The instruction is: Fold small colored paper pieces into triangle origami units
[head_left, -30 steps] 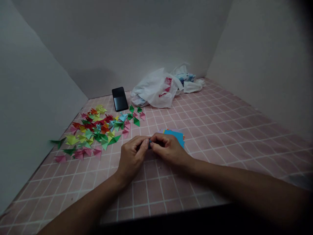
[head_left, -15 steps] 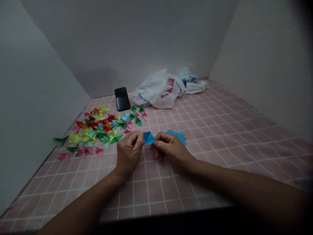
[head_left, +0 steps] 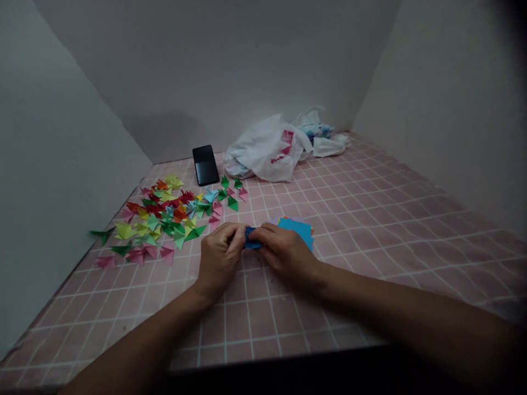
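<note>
My left hand (head_left: 221,258) and my right hand (head_left: 284,253) meet over the pink tiled table (head_left: 362,219), both pinched on a small folded blue paper piece (head_left: 249,239). Most of that piece is hidden between the fingers. Just behind my right hand lies a small stack of coloured paper squares (head_left: 300,227) with a blue sheet on top. To the left spreads a pile of folded paper triangles (head_left: 164,216) in green, yellow, red and pink.
A black phone (head_left: 205,164) leans near the back wall. A crumpled white plastic bag (head_left: 269,148) and more wrapped items (head_left: 319,137) lie at the back. White walls close in on the left, back and right.
Half a second ago the blue piece was held up open between the fingertips; now both hands have closed together over it and pressed it down.
</note>
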The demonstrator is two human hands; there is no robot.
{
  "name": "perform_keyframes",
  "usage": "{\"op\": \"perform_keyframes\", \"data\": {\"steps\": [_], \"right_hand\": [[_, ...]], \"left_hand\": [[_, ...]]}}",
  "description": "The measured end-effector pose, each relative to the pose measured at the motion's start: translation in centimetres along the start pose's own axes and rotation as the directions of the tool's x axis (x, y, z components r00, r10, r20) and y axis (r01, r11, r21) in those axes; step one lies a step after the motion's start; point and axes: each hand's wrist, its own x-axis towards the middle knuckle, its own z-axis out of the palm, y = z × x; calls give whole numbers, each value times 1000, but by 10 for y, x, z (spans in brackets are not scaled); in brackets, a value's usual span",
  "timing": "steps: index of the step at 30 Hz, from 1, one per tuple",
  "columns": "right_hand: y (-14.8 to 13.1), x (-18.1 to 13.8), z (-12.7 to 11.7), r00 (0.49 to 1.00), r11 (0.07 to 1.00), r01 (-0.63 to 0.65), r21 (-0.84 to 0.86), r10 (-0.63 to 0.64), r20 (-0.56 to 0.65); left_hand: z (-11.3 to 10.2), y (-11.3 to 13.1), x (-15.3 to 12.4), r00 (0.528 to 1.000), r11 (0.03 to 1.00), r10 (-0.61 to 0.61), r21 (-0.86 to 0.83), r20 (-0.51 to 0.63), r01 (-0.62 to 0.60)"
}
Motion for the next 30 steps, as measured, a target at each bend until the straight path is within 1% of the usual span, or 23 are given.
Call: {"op": "perform_keyframes", "data": {"steps": [4, 10, 12, 16, 19, 22, 26, 30], "right_hand": [[0, 2, -2, 998, 997, 58, -41, -57, 26], [2, 2, -1, 996, 995, 76, -70, -72, 58], [2, 2, -1, 992, 989, 122, -81, -121, 21], [-2, 3, -2, 970, 977, 202, -68, -209, -121], [-5, 4, -2, 966, 984, 177, -10, -176, -187], [-6, 4, -4, 970, 992, 112, 54, -97, -222], [-7, 5, -6, 966, 993, 64, 98, -37, -255], [-8, 5, -6, 965, 993, 28, 111, 3, -264]], "left_hand": [[-3, 2, 2, 999, 999, -34, 29, -7, 34], [-4, 3, 1, 999, 999, -52, 16, 6, 52], [-4, 4, 1, 996, 996, -87, -8, -2, 87], [-4, 8, 0, 982, 973, -188, -138, 7, 187], [-4, 9, 0, 972, 944, -234, -235, 20, 232], [-3, 8, -1, 966, 887, -245, -383, 83, 258], [0, 3, 0, 946, 746, -252, -581, 206, 325], [6, -3, 2, 917, 611, -280, -684, 285, 399]]}}
